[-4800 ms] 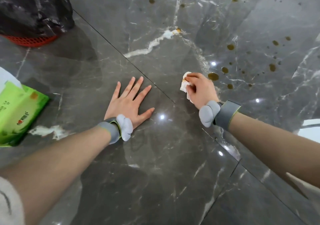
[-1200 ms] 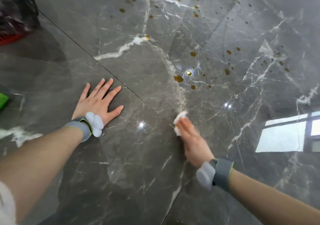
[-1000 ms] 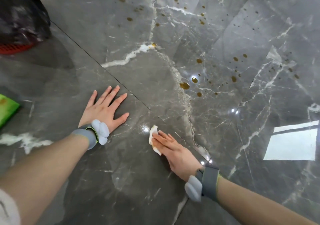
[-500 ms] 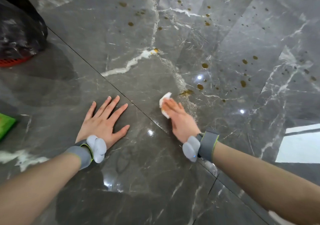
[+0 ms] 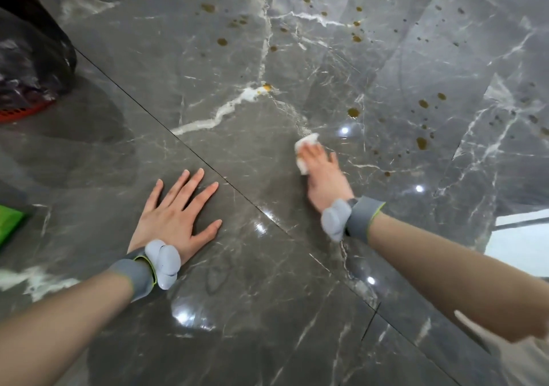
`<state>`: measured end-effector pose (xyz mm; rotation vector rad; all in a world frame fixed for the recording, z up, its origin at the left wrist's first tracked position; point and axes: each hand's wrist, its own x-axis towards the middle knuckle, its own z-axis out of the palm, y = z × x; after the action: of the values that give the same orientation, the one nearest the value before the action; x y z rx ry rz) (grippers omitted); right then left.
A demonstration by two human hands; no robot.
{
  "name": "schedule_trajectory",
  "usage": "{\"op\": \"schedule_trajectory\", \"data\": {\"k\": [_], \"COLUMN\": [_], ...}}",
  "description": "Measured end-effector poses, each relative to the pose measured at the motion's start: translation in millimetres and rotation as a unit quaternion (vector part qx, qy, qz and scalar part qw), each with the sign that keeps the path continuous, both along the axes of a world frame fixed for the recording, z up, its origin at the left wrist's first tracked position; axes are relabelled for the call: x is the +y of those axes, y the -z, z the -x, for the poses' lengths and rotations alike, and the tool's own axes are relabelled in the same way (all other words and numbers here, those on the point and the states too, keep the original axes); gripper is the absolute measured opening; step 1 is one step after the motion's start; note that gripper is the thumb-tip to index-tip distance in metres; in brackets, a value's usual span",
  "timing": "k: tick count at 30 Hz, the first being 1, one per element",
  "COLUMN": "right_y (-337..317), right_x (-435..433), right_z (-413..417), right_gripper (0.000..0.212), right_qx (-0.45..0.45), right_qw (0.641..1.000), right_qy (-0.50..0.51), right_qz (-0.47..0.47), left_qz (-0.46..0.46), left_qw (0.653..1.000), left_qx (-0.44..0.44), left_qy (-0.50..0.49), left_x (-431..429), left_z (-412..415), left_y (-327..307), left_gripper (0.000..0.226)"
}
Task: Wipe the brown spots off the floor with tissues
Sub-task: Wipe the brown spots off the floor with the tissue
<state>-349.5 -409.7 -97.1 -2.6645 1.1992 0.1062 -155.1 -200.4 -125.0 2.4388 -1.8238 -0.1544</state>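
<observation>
A crumpled white tissue with a brown stain lies under the fingers of my right hand, which presses it flat onto the grey marble floor; the hand is motion-blurred and its thumb sticks out to the right. Brown spots lie just beyond it, a large one up and to the right, another further right, and several smaller ones scattered toward the far side. My left hand rests flat on the floor with its fingers spread, holding nothing.
A black rubbish bag in a red basket stands at the far left. The corner of a green tissue pack shows at the left edge. A tile joint runs diagonally between my hands.
My right hand has slid the tissue away from me and to the right, over the large brown spot nearest it, which no longer shows. My left hand has stayed planted.
</observation>
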Motion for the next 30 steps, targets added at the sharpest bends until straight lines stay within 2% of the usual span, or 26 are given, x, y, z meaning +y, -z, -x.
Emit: {"op": "schedule_trajectory", "data": {"k": [3,5,7,10,11,13,15,17,20,22,23,24,26,28,30], "right_y": [2.6,-0.5,1.7,0.6,-1.0,-1.1,-0.3,1.5,1.5,-0.4,-0.2,-0.1,-0.6,-4.8,-8.8], "right_x": [57.2,56.7,23.6,-37.9,-49.1,-50.5,-27.7,11.8,67.9,69.1,56.7,40.9,-3.7,-48.3,-69.2], "right_z": [-20.0,-16.5,-2.5,25.0,28.9,22.3,6.0,-6.3,-7.0,2.6,8.2,15.2,38.3,70.2,87.7], "right_gripper": [0.071,0.067,0.063,0.053,0.052,0.057,0.066,0.071,0.073,0.075,0.076,0.076,0.076,0.07,0.066], "right_qx": [-0.02,-0.043,-0.048,-0.017,0.004,0.025,0.015,0.005,-0.012,-0.036,-0.041,-0.048,-0.068,-0.038,0.019], "right_qw": [0.978,0.967,0.984,0.997,0.993,0.99,0.996,0.999,0.981,0.969,0.971,0.98,0.996,0.977,0.96], "right_qy": [-0.202,-0.247,-0.167,0.067,0.114,0.137,0.083,-0.038,-0.19,-0.236,-0.227,-0.184,0.018,0.207,0.279], "right_qz": [-0.045,-0.054,-0.025,-0.015,-0.017,-0.022,-0.016,-0.009,-0.042,-0.06,-0.062,-0.06,-0.051,-0.037,-0.034], "left_qz": [-0.004,-0.003,-0.003,-0.001,0.002,0.005,0.005,0.006,0.007,0.008,0.008,0.007,0.005,0.005,0.003], "left_qw": [1.0,1.0,1.0,1.0,1.0,1.0,1.0,1.0,1.0,1.0,1.0,1.0,1.0,1.0,1.0], "left_qx": [0.002,0.002,0.002,0.007,0.009,0.012,0.009,0.004,0.005,0.007,0.006,0.005,0.006,0.005,0.004], "left_qy": [0.001,0.001,0.001,0.001,0.0,-0.001,-0.002,-0.001,0.002,0.004,0.004,0.006,0.007,0.006,0.004], "left_x": [1.4,2.4,1.5,0.8,0.8,0.9,1.5,1.3,0.6,1.4,1.7,1.8,1.3,0.1,-0.3], "left_z": [-0.2,-0.9,0.0,0.3,0.3,0.1,0.2,-0.2,0.3,0.3,0.1,-0.1,-1.0,-0.9,-0.3], "left_y": [-1.4,-1.3,-1.6,-1.0,-0.6,0.0,0.1,0.1,-0.1,0.4,0.5,0.6,0.6,0.9,1.0], "left_gripper": [0.066,0.065,0.065,0.066,0.066,0.066,0.066,0.065,0.064,0.062,0.062,0.061,0.061,0.061,0.061]}}
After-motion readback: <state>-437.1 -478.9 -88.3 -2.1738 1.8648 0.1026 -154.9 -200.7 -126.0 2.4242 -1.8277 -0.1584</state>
